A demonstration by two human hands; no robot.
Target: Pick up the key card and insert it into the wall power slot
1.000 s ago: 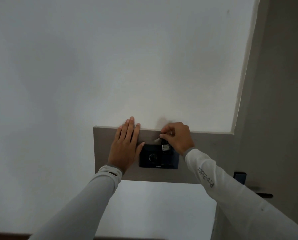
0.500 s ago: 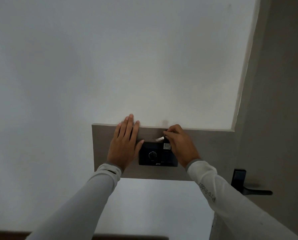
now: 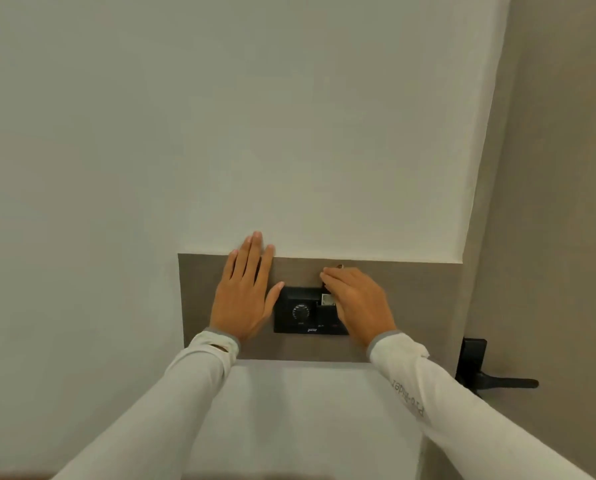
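Note:
A black wall unit [image 3: 301, 313] with a round dial sits on a grey-brown panel [image 3: 414, 299]; its power slot is on the right side, beside a small pale label [image 3: 328, 299]. My right hand [image 3: 358, 303] lies over that right side, fingertips at the slot's top edge. The key card is almost entirely hidden under those fingers. My left hand [image 3: 244, 299] is pressed flat and open on the panel just left of the unit, thumb touching its corner.
White wall fills the space above and below the panel. A grey door [image 3: 549, 237] stands at the right, with a black lever handle [image 3: 497, 381] close to my right forearm.
My right hand has dropped lower and flattened over the slot. The pale card end that stuck out from its fingertips no longer shows. My left hand has stayed flat on the panel.

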